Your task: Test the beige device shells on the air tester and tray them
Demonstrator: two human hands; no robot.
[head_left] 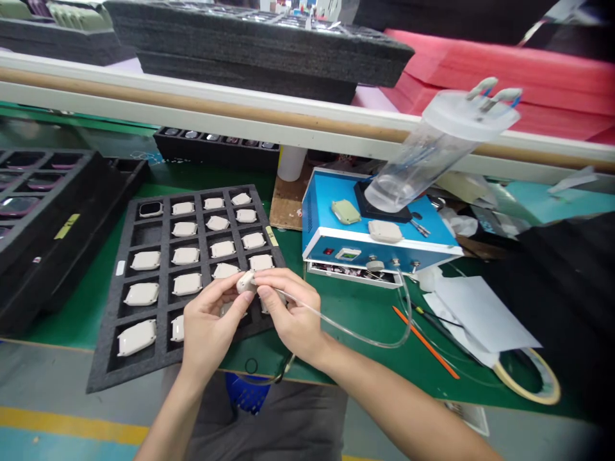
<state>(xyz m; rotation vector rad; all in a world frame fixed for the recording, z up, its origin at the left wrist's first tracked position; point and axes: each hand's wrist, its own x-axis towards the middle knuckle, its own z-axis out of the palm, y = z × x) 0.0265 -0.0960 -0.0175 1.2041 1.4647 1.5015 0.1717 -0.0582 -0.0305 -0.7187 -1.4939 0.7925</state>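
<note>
Between the fingertips of my left hand (209, 323) is a small beige watch case (246, 282), tilted on its edge. My right hand (295, 317) pinches the end of a clear thin tube (368, 340) and brings it up to the side of that case. Whether the tube's tip enters the case is hidden by my fingers. Both hands are above a black foam tray (164, 256), whose pockets hold several beige watch cases (143, 293). From my right hand the tube loops back to the front of a blue control box (327, 198).
On the box stand a clear cylinder (418, 160), a green watch case (346, 211) and another beige one (385, 231). An orange stick (425, 341), white paper (485, 314) and a tape roll (548, 378) lie right. Stacked black trays (52, 250) stand left; a shelf edge (216, 105) crosses behind.
</note>
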